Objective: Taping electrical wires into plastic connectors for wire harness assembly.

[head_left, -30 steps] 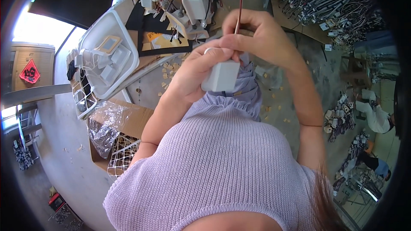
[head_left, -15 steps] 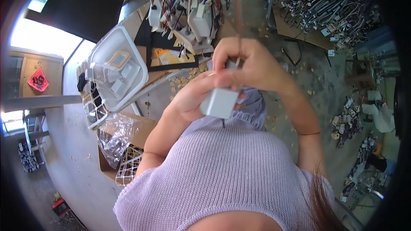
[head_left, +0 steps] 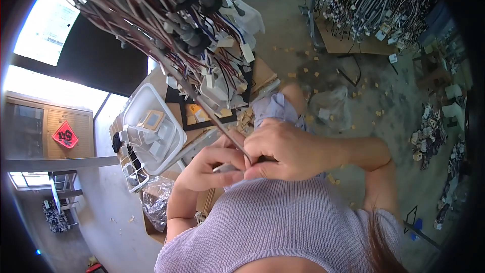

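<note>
Cable (head_left: 214,120) slants past a bundle of wires (head_left: 166,25) to the person's 2 hands in the head view. Scraps dot the grey floor (head_left: 283,15); a white tub (head_left: 146,98) sits off to the left. Both wrists turn inward before the chest: the left hand (head_left: 202,172) curls around a pale piece (head_left: 223,168), while the right hand (head_left: 275,149) pinches the cable, fingers nearly closed. Open floor spreads beyond the right forearm.
</note>
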A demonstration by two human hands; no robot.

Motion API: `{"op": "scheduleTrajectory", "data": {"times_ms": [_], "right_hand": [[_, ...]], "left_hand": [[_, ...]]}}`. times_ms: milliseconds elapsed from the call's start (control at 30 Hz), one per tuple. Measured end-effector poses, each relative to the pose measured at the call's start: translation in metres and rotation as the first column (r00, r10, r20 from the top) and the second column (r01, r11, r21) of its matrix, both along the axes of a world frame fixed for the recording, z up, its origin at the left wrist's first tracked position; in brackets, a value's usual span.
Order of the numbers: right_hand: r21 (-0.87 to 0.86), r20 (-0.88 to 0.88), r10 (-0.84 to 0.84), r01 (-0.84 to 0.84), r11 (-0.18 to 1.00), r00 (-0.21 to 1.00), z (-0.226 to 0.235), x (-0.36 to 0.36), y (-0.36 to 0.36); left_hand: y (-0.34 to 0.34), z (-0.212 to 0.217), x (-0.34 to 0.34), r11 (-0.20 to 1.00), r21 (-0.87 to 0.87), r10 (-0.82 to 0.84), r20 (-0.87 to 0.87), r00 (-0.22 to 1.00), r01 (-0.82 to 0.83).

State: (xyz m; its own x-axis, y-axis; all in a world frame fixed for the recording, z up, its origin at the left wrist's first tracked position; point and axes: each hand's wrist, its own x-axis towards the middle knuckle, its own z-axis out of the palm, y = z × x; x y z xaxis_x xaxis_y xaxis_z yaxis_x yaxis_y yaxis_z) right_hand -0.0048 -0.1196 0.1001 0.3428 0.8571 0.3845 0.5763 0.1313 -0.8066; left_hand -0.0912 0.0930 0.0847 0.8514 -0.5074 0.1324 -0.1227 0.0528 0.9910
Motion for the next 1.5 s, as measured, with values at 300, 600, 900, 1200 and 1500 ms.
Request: {"op": "scheduleTrajectory", "data": {"times_ms": [300,600,900,1200,1500], "right_hand": [[0.308,-0.635,0.109,0.121,0.944,0.765,-0.036,0.084,-0.017],[0.234,-0.532,-0.258,0.432,0.871,0.807,-0.106,0.147,0.061],[0.676,-0.732,0.639,0.141,0.723,0.235,-0.074,0.082,-0.069],[0.473,-0.859,0.448,0.050,0.879,0.248,-0.046,0.045,-0.078],[0.117,-0.767,-0.024,0.177,0.977,0.641,-0.047,0.003,-0.067]], "left_hand": [[0.088,-0.025,-0.020,0.751,0.060,0.659,0.001,0.752,-0.658],[0.062,-0.026,0.017,-0.356,-0.226,0.441,0.815,-0.377,-0.907],[0.024,-0.021,0.046,-0.246,-0.372,0.138,0.901,-0.412,-0.895],[-0.076,-0.011,0.062,0.920,-0.326,0.172,-0.167,0.971,-0.219],[-0.089,0.005,0.073,0.694,-0.606,0.105,-0.449,0.887,-0.389]]}}
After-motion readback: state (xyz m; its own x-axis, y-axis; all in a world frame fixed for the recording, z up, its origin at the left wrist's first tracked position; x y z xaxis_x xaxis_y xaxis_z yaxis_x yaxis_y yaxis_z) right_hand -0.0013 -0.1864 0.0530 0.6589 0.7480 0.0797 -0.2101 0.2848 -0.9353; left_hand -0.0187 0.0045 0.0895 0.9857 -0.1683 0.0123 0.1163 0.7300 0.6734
